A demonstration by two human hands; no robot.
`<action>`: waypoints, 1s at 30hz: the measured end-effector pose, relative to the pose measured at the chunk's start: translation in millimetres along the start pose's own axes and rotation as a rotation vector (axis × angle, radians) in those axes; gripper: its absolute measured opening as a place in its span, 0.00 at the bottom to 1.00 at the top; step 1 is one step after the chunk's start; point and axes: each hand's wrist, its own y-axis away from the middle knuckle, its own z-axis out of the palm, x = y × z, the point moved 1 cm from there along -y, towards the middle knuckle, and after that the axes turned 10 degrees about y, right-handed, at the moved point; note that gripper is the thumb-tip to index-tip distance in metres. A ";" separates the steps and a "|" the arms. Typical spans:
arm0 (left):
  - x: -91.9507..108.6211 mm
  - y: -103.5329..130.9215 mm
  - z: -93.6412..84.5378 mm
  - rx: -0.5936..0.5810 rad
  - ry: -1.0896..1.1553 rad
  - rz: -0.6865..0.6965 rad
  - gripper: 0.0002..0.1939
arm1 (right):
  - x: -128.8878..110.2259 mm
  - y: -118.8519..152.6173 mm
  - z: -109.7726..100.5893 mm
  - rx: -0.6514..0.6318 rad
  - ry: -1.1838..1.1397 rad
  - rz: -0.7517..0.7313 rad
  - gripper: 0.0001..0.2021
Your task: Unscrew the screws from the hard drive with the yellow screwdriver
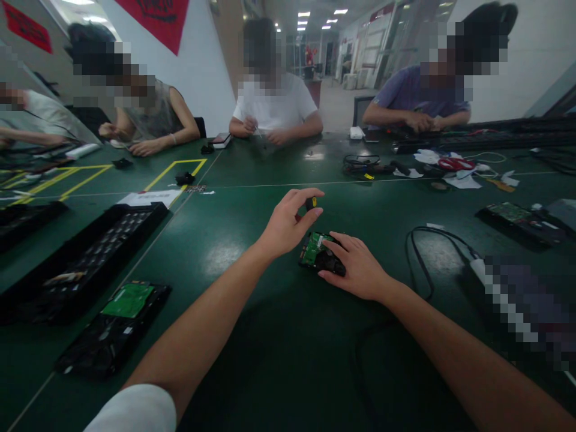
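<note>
Head view: a small black-and-yellow piece (311,203) is already lifted, clamped between the left hand's (287,217) fingers; mid-scene on the counter (279,354), the hard drive (328,261) is gripped by the right hand's (362,264) fingers, its green circuit board (312,245) attached.

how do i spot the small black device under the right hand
On the dark green table, find the wearer's right hand near the middle. Beneath it lies the small black device with a green circuit board. Unlike the green-boarded black lookalikes at left and right, a hand touches it.
</note>
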 end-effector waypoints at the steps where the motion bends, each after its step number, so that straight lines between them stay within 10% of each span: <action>1: 1.1 -0.3 -0.8 0.015 -0.031 0.011 0.16 | 0.0 0.1 -0.4 -0.003 0.003 -0.003 0.37; 30: 1.0 -0.7 -0.9 0.049 -0.073 0.024 0.20 | -2.3 -0.9 -3.0 -0.037 0.061 -0.047 0.38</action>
